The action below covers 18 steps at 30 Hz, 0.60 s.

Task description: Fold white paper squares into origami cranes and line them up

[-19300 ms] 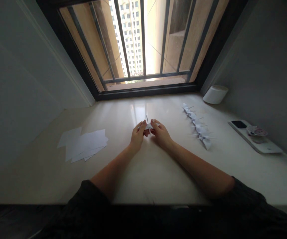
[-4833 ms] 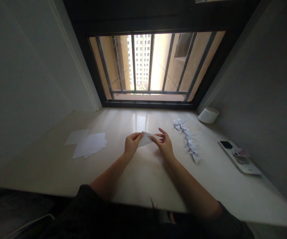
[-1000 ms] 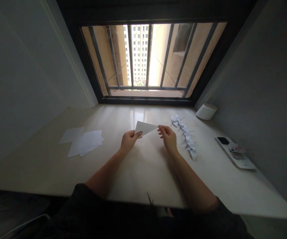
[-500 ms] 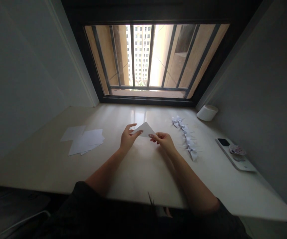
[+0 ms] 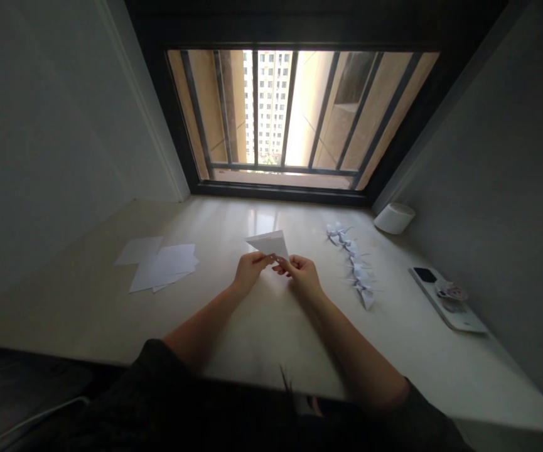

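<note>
Above the middle of the white sill, a folded piece of white paper [image 5: 271, 242] is held between both hands, its flat edge towards the window and one point to the left. My left hand [image 5: 251, 270] pinches the lower edge with thumb and fingers. Close beside it, my right hand [image 5: 301, 272] grips the lower right corner, and the fingertips of the two hands nearly meet. Fingers cover the paper's bottom part. To the right lies a row of several folded white paper figures [image 5: 353, 260] with thin pointed ends.
Loose white paper sheets [image 5: 165, 267] overlap on the left of the sill [image 5: 252, 333]. At the right are a phone [image 5: 445, 301] with a round grip on its back and a white cylinder [image 5: 394, 218] near the wall. A barred window [image 5: 275, 194] closes the far side.
The paper has turned, from a point facing the window to a flat edge there. My left hand has moved right and nearer me, closer to my right hand.
</note>
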Each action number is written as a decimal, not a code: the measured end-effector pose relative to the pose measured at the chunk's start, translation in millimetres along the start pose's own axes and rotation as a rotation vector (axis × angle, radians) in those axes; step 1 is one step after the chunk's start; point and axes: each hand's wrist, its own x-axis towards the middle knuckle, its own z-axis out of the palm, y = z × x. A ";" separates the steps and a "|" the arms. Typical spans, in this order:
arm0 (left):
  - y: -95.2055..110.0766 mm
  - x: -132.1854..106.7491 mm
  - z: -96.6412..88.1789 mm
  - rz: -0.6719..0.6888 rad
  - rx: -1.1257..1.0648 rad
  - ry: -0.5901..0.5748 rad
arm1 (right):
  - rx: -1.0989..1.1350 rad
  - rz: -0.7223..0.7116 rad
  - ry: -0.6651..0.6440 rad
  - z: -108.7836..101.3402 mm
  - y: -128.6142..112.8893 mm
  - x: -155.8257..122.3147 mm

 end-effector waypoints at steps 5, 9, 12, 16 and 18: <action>1.7 4.9 -5.7 -0.094 -0.106 0.078 | -0.010 0.017 -0.024 2.0 0.4 0.7; 1.5 11.0 -12.4 -0.159 -0.209 0.188 | -0.024 0.014 -0.034 2.8 2.9 1.4; -0.6 12.6 -14.3 -0.180 -0.247 0.191 | -0.014 -0.002 -0.032 1.8 4.4 2.1; -1.7 12.3 -13.3 -0.201 -0.264 0.174 | -0.033 -0.001 -0.027 -0.7 2.8 2.7; 0.4 11.8 -12.8 -0.206 -0.263 0.166 | -0.047 0.003 -0.024 -2.2 0.9 2.8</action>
